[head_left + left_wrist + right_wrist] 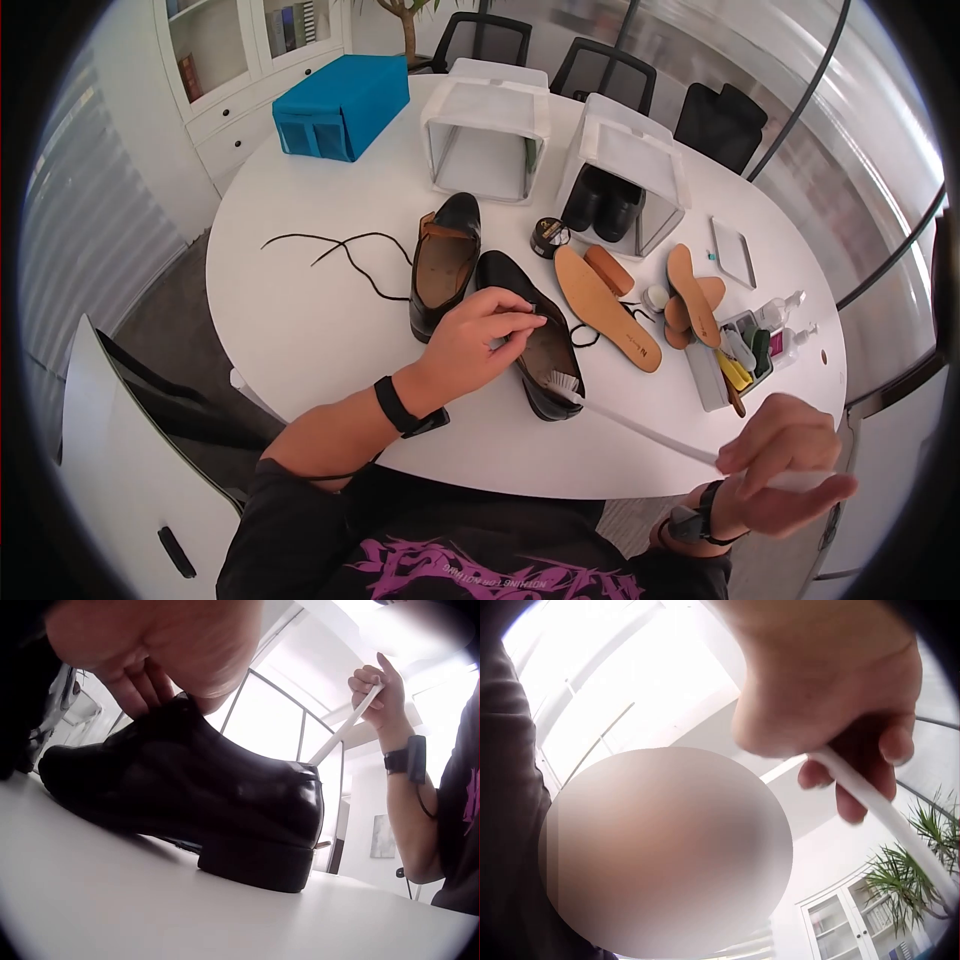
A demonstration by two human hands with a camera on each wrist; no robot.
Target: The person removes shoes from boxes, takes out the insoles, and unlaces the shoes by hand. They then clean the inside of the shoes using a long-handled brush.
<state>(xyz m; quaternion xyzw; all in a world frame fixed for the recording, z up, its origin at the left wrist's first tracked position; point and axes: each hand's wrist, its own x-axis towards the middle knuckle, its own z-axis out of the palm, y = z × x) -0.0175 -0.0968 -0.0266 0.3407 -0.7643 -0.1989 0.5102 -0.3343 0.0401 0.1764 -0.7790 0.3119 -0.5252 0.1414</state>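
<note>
A black leather shoe [503,272] stands on the white table, its heel toward the person. My left hand [478,335] pinches the upper edge of its opening; the left wrist view shows the fingers at the top of the shoe [172,776]. In my right hand [785,460] is the white handle [650,432] of a long brush. Its bristles [563,382] are inside the shoe's heel end. From the right wrist view, fingers curl round the handle [885,810]. Just left of this shoe is its mate [445,262], with a brown lining showing.
Black laces [345,245] trail at left. Insoles [605,310], a brown brush [607,270], a round tin [549,237] and a caddy [712,385] with bottles lie to the right. Behind stand two white boxes [487,100], one holding black shoes [602,205], and a blue box [345,100].
</note>
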